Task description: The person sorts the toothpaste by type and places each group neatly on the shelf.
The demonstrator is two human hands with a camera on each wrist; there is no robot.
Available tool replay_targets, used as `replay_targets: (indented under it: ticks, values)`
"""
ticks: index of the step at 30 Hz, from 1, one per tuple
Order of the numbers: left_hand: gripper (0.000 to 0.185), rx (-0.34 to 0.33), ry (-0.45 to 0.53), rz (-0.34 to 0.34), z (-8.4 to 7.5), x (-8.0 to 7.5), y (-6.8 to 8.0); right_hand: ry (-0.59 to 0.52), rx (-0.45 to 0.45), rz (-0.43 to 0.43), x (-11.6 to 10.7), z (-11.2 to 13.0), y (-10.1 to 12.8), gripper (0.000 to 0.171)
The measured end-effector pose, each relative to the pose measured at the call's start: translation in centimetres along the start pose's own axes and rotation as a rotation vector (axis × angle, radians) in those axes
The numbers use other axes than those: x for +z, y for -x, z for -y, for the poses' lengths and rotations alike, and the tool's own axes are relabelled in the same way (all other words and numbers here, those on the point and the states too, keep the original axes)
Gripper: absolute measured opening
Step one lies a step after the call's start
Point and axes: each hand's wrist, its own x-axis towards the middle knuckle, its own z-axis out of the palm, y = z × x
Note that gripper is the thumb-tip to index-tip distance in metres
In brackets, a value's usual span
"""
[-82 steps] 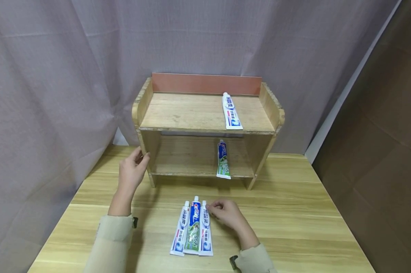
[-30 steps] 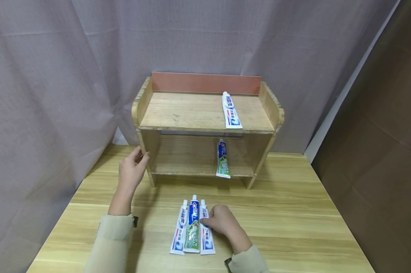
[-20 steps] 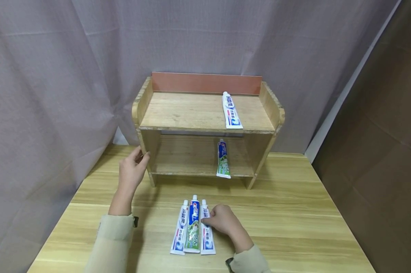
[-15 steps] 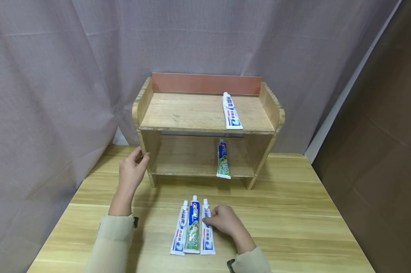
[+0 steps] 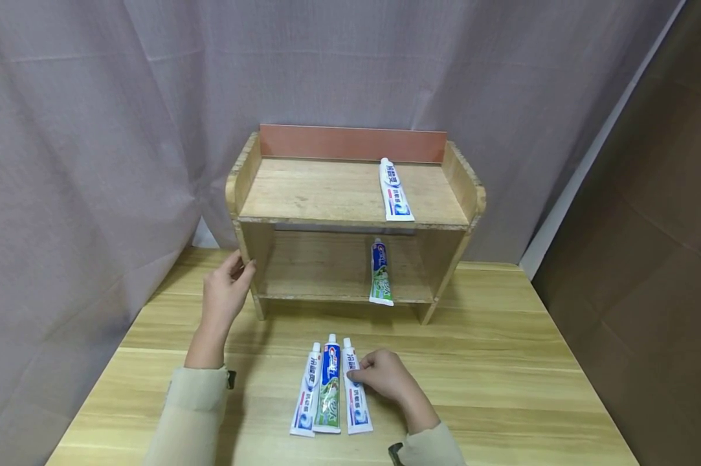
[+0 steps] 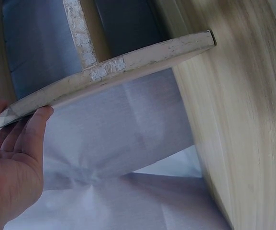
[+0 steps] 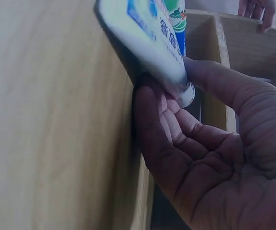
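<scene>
Three toothpaste tubes lie side by side on the wooden table (image 5: 501, 388): a white one (image 5: 306, 401), a blue-green one (image 5: 329, 388) and a white one (image 5: 355, 404) on the right. My right hand (image 5: 379, 375) pinches that right tube near its middle; in the right wrist view the thumb lies on the tube (image 7: 149, 43) and the fingers (image 7: 176, 124) curl under it. My left hand (image 5: 224, 294) rests against the left side panel of a wooden two-tier shelf (image 5: 327, 194), fingers (image 6: 35, 129) fairly straight on the panel's edge (image 6: 109, 69).
The top tier holds a white tube (image 5: 393, 191) at its right; below it on the lower tier lies a blue-green tube (image 5: 379, 272). Grey curtain hangs behind and to the left. A brown wall runs along the right.
My right hand went from the right tube's cap end to its middle and took hold; the tube's tail has swung slightly right. The left hand has stayed on the shelf.
</scene>
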Motion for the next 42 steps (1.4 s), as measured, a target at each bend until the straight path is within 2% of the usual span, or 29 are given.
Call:
replay_targets:
  ticks: [20, 42]
  values:
    - [0.033, 0.013, 0.010, -0.002, 0.1, 0.0, 0.0, -0.078, -0.008, -0.004, -0.9, 1.0, 0.3, 0.022]
    - [0.032, 0.022, 0.007, -0.007, 0.0, 0.0, 0.0, -0.084, -0.020, -0.021, -2.1, 2.0, 0.3, 0.026]
